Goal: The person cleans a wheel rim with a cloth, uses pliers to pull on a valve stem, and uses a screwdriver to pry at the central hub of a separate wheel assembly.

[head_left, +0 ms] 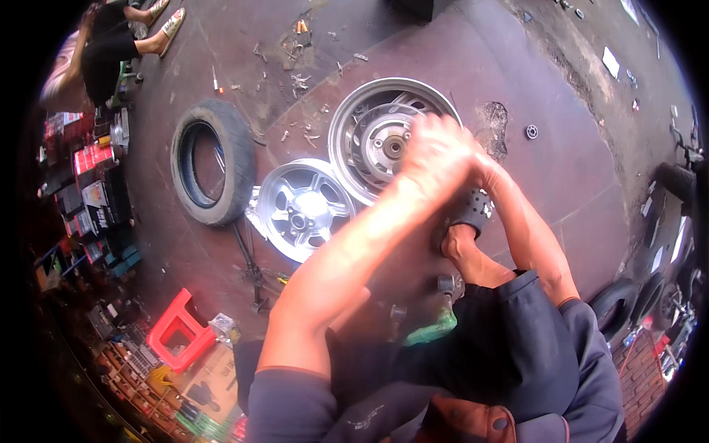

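My left hand [437,153] and my right hand [480,167] are pressed close together over the right side of a grey spoked wheel rim [341,151] lying on the floor. The fingers of the left are curled; what they grip, if anything, is hidden. Behind the left wrist, the right hand's fingers do not show. The rim's hub [394,147] is visible beside the left hand. A shiny silver five-spoke rim [298,221] touches the grey one at its lower left. A black tyre [238,166] lies farther left.
My foot in a black clog [473,210] is close to the right hand. A red plastic stool [164,341] lies at lower left, near boxes [96,207]. A small round part [532,132] lies right of the rims. Another person's foot [172,31] shows at upper left.
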`<move>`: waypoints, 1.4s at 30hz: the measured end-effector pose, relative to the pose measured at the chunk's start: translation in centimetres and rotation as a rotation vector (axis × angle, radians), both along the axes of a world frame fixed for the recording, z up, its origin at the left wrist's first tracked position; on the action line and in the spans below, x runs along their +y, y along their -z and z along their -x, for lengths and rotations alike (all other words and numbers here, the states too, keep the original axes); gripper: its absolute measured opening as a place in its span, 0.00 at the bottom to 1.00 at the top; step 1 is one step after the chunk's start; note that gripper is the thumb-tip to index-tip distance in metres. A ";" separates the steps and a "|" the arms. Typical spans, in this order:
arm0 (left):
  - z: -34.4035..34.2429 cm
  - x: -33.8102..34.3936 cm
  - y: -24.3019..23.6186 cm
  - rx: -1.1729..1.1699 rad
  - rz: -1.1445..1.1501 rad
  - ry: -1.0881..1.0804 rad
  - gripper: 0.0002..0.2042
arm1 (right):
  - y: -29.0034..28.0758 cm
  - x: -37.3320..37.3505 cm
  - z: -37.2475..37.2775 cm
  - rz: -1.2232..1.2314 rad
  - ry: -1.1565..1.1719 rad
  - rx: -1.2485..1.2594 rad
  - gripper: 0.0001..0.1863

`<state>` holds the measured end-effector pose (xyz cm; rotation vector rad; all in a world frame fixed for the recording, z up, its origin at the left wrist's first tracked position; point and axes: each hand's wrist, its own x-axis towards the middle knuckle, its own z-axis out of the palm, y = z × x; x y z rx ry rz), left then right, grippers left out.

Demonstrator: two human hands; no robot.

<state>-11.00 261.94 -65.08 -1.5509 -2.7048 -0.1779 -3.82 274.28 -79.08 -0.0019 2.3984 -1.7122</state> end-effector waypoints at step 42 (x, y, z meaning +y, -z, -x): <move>4.7 -5.5 2.0 -0.969 -0.440 -0.794 0.14 | -5.1 -3.3 0.7 0.413 0.383 -0.523 0.36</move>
